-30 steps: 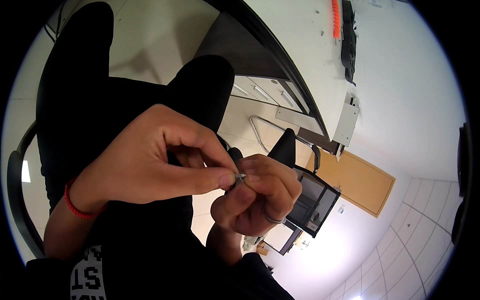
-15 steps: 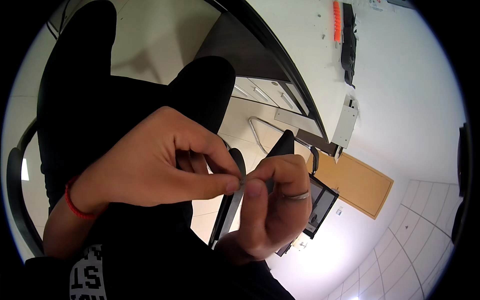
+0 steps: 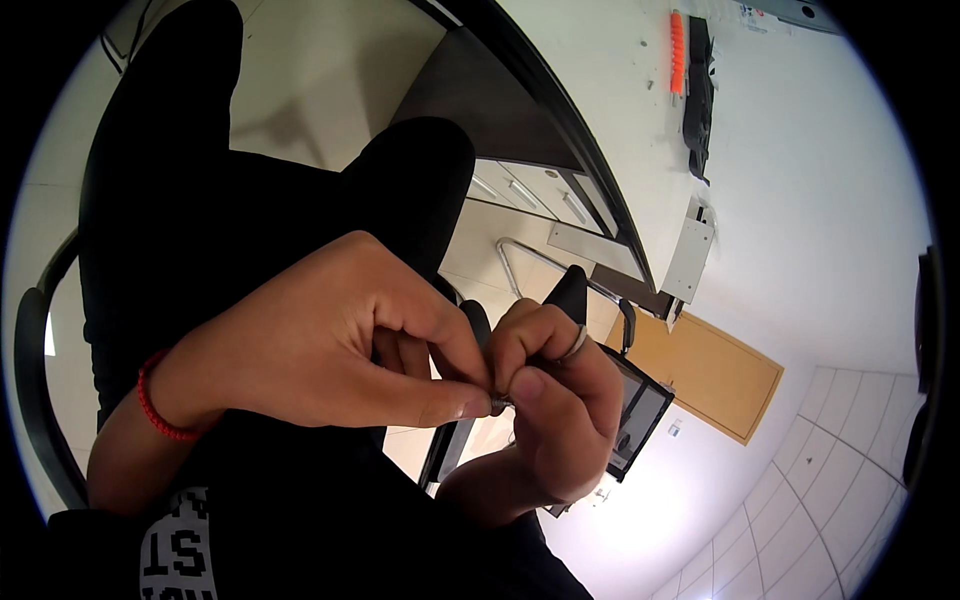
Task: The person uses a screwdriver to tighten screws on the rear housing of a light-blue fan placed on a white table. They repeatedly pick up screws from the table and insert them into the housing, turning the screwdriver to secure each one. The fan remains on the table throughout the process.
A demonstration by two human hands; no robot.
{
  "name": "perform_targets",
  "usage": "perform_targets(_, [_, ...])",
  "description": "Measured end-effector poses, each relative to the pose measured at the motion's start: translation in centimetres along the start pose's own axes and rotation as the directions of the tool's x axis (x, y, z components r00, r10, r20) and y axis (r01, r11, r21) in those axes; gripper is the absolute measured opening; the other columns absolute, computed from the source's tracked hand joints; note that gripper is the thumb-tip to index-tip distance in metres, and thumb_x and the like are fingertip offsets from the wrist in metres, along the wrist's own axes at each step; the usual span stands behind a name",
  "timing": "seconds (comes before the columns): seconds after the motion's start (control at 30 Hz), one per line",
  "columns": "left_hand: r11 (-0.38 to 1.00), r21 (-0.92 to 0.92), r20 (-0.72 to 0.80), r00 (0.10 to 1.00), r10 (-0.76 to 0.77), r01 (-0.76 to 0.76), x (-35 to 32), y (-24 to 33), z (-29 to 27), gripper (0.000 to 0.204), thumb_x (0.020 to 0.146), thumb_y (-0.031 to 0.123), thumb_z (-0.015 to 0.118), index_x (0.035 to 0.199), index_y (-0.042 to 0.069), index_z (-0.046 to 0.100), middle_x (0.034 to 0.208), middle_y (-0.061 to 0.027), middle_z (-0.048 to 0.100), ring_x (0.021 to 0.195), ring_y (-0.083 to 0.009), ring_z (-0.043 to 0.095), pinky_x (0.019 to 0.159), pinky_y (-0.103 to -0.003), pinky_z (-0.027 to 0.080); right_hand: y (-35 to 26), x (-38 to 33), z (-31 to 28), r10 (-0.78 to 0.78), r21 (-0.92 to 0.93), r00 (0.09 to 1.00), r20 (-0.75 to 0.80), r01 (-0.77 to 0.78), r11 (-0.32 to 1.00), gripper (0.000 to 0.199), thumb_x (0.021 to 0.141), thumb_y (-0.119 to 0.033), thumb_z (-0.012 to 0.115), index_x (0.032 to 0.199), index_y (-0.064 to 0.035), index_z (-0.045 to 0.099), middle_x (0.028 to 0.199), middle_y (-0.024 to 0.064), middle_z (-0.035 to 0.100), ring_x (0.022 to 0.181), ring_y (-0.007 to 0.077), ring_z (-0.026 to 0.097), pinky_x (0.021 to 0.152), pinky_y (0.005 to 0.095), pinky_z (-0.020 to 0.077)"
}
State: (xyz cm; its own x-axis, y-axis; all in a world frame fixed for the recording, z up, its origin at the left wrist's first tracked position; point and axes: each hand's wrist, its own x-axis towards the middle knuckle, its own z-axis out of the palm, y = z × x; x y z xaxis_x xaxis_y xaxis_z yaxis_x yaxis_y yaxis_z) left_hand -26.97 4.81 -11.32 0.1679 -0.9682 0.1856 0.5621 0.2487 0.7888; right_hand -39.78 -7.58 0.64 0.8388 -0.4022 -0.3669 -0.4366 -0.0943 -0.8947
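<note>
Both hands meet in front of my torso, fingertips pinched together. My left hand (image 3: 320,345), with a red beaded bracelet at the wrist, is closed with thumb and forefinger on a tiny grey metal screw (image 3: 502,404). From the other side, the thumb and forefinger of my right hand (image 3: 565,420), which wears a ring, grip the same screw. Only a short ridged bit of it shows between the fingertips; the rest is hidden.
A white desk (image 3: 590,80) with a dark edge stands ahead. On it lie an orange coiled piece (image 3: 677,55) and a long black object (image 3: 699,110). Drawers (image 3: 520,192) sit below. A black chair armrest (image 3: 35,350) is at my left, a monitor (image 3: 640,410) at right.
The pinched fingertips have moved slightly down and right. My right thumb and fingers have turned and shifted their grip, and the ridged screw now shows between the fingertips.
</note>
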Motion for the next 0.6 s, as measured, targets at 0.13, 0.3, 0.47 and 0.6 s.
perform_targets(0.13, [0.999,0.033,0.009,1.0,0.01,-0.01,-0.1,-0.1,-0.1,0.009,0.084,0.007,0.079,0.088,-0.001,0.076,0.08,-0.0107,0.076,0.066,-0.0137,0.073,0.059,-0.02,0.056,0.3,-0.2,0.2,0.046,0.112,0.999,0.008,-0.047,0.993,0.009,0.087,-0.006,0.054,0.089,0.0028,0.056,0.08,0.0022,0.051,0.067,0.0075,0.043,0.06,0.0236,0.0323])
perform_targets(0.3, [0.999,0.015,-0.007,0.999,0.051,-0.051,-0.1,-0.3,-0.1,0.009,0.084,0.007,0.079,0.088,0.0,0.076,0.079,-0.0105,0.076,0.065,-0.0134,0.073,0.059,-0.02,0.056,1.0,-0.4,0.2,0.034,0.187,0.999,-0.018,-0.03,0.982,0.01,0.089,-0.007,0.053,0.09,0.0027,0.056,0.083,0.0039,0.052,0.066,0.0072,0.044,0.059,0.0228,0.0337])
perform_targets(0.47, [0.999,0.02,-0.037,0.998,0.046,-0.045,-0.1,-0.4,-0.5,0.008,0.084,0.007,0.078,0.088,0.0,0.077,0.079,-0.0106,0.075,0.065,-0.0133,0.073,0.059,-0.02,0.055,1.7,-0.4,0.4,-0.056,0.196,0.997,-0.053,0.065,0.978,0.011,0.09,-0.006,0.053,0.094,0.0042,0.056,0.087,0.0096,0.055,0.068,0.0099,0.05,0.06,0.0233,0.0397])
perform_targets(0.6, [0.999,0.023,-0.069,0.997,0.025,-0.023,-0.2,-0.5,-0.7,0.01,0.086,0.009,0.076,0.089,-0.001,0.076,0.08,-0.0113,0.075,0.066,-0.0137,0.073,0.059,-0.019,0.055,2.6,-0.2,0.2,-0.151,0.26,0.975,-0.161,0.19,0.947,0.012,0.094,-0.006,0.056,0.097,0.0049,0.055,0.087,0.0135,0.057,0.066,0.0131,0.054,0.058,0.0242,0.0438])
